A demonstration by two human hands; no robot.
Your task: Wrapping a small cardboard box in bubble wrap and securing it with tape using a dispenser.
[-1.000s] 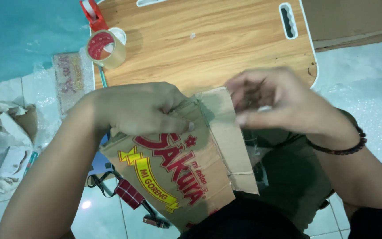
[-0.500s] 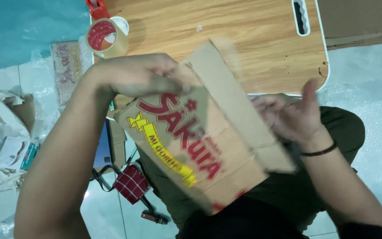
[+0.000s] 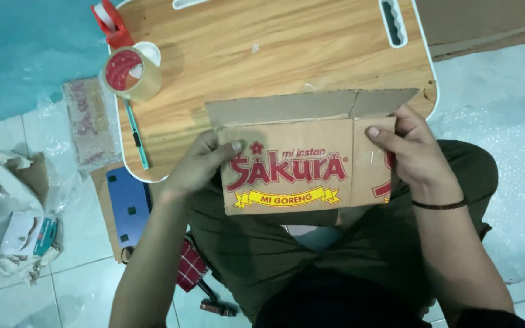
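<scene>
Cardboard box (image 3: 302, 164) over lap, before table (image 3: 262, 54); tape roll (image 3: 130, 73) on table's left edge.

cardboard box (image 3: 302, 161) is blocking the near table edge; tape roll (image 3: 130, 74) and pen (image 3: 135, 135) are crowding the wooden table's (image 3: 287, 48) left side, middle is lying open.

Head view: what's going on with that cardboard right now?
A seated person holds a flattened cardboard box over their lap, left hand on its left edge, right hand on its right, printed side up. Beyond it sits a wooden lap table with a tape roll at its left corner.
</scene>
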